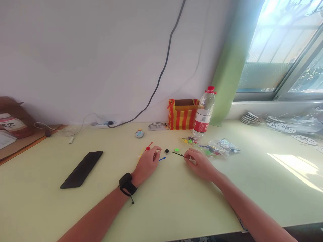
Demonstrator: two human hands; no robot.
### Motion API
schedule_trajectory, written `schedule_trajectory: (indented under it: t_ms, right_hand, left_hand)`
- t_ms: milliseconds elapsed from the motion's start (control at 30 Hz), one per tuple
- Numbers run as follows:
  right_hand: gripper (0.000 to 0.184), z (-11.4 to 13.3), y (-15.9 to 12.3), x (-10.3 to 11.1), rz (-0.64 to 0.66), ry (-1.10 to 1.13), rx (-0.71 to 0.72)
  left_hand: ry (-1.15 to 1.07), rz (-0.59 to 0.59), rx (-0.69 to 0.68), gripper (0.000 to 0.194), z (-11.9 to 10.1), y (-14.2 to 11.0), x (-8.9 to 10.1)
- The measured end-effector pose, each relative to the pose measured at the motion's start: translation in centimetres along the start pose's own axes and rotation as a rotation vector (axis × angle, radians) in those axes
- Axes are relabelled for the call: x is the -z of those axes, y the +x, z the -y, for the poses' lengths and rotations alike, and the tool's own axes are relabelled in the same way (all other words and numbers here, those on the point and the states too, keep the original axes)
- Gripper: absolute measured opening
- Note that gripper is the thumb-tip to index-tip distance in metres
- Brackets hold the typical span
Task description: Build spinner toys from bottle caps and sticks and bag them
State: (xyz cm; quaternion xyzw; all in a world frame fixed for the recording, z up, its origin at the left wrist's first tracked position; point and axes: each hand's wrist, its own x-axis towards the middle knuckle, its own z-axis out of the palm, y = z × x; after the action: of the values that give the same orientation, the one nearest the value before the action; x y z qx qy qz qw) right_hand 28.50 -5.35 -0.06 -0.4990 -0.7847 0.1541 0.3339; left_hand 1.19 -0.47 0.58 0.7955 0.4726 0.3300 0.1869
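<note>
My left hand, with a black watch on the wrist, rests on the pale green table with its fingers curled over small coloured sticks: a red one, a blue one and a yellow one. What it grips, if anything, is hidden. My right hand pinches a thin black stick that points left along the table. A small black disc and a green disc lie between the two hands.
A black phone lies at the left. A water bottle, a striped red-yellow bag, clear packets of small parts, a round tin and a power strip stand behind. White discs lie near the window.
</note>
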Motion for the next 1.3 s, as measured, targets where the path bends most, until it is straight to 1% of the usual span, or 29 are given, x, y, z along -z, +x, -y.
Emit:
schedule_trajectory:
  t_ms: [133, 267, 367, 433, 500, 567, 633, 667, 767, 833, 900, 1067, 1133, 1300]
  right_hand:
    - [0.010, 0.1, 0.0, 0.0, 0.014, 0.024, -0.041]
    - [0.012, -0.1, -0.1, -0.2, 0.014, 0.005, -0.056]
    - [0.014, -0.4, -0.1, -0.2, -0.025, 0.004, -0.043]
    - [0.014, -0.7, 0.0, -0.3, -0.069, 0.013, -0.044]
    - [0.013, -1.1, 0.1, -0.5, -0.113, 0.022, -0.051]
    - [0.012, -1.5, 0.3, -0.6, -0.144, 0.031, -0.062]
    - [0.013, -1.9, 0.4, -0.8, -0.155, 0.042, -0.073]
    - [0.013, -2.0, 0.5, -0.9, -0.155, 0.044, -0.076]
    - [0.013, -2.1, 0.5, -1.1, -0.144, 0.037, -0.079]
    - [0.013, -2.2, 0.4, -1.2, -0.134, 0.028, -0.082]
    - [0.013, -2.1, 0.4, -1.2, -0.124, 0.026, -0.083]
    - [0.015, -1.9, 0.7, -1.4, -0.108, 0.018, -0.071]
    - [0.015, -1.7, 0.8, -1.5, -0.101, 0.019, -0.065]
    - [0.015, -1.7, 0.8, -1.3, -0.147, 0.044, -0.081]
  left_hand:
    - [0.158, -0.004, -0.036, 0.023, 0.4, 0.3, 0.7]
    - [0.253, -0.076, -0.120, 0.022, 0.8, 0.7, 1.1]
    - [0.308, -0.145, -0.170, 0.021, 0.8, 0.9, 1.3]
    - [0.316, -0.150, -0.163, 0.022, 0.3, 0.6, 1.2]
    - [0.305, -0.085, -0.145, 0.021, -0.5, 0.1, 0.7]
    - [0.269, 0.040, -0.157, 0.022, -1.4, -0.7, 0.1]
    - [0.199, 0.158, -0.205, 0.021, -2.3, -1.4, -0.5]
    - [0.152, 0.199, -0.234, 0.020, -2.6, -1.7, -0.8]
    - [0.030, 0.275, -0.314, 0.021, -3.2, -2.1, -1.0]
    - [-0.002, 0.290, -0.323, 0.022, -3.2, -2.1, -0.9]
    - [-0.005, 0.280, -0.302, 0.027, -3.0, -2.0, -0.8]
    - [-0.001, 0.231, -0.256, 0.051, -2.2, -2.0, -1.1]
    - [-0.006, 0.218, -0.237, 0.057, -2.1, -2.0, -1.3]
    - [0.030, 0.244, -0.206, 0.060, -2.1, -2.0, -1.3]
